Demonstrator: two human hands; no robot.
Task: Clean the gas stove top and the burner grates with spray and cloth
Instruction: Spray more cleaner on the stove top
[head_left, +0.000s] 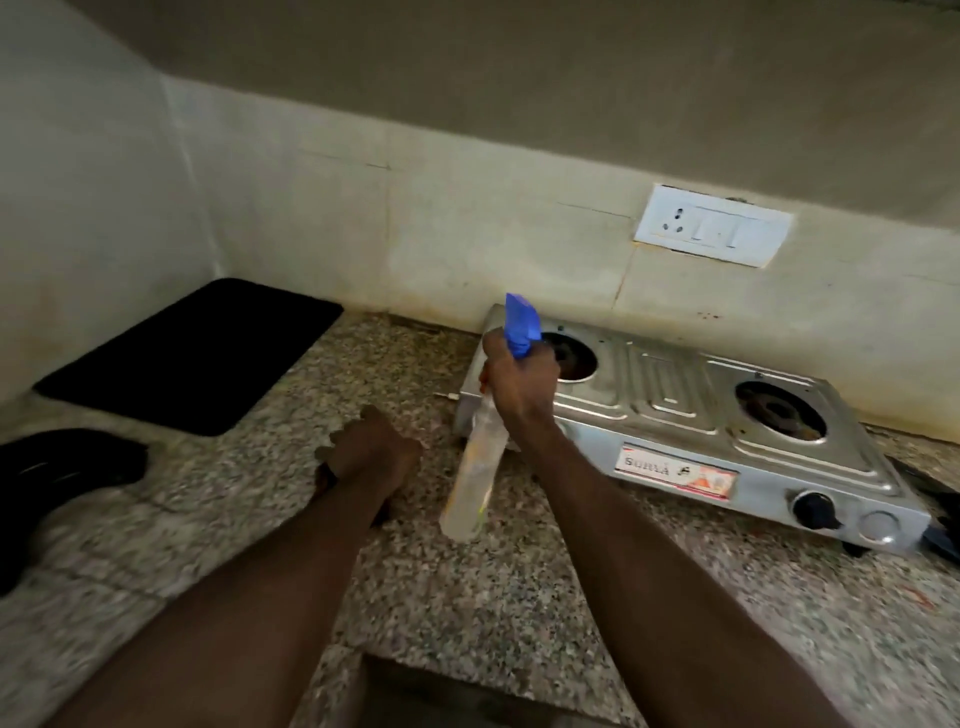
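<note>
Forearms stretch over the counter (519, 597). The right hand (519, 382) grips the spray bottle (474, 467), nozzle toward the stove (670, 410) just beyond, which runs rightward along the wall. The left hand (370, 448), farther off, is curled; its contents are unclear.

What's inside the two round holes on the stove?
On the stove, the right burner looks dark and grimy. The right hand gripping the spray bottle covers part of the left burner.
</note>
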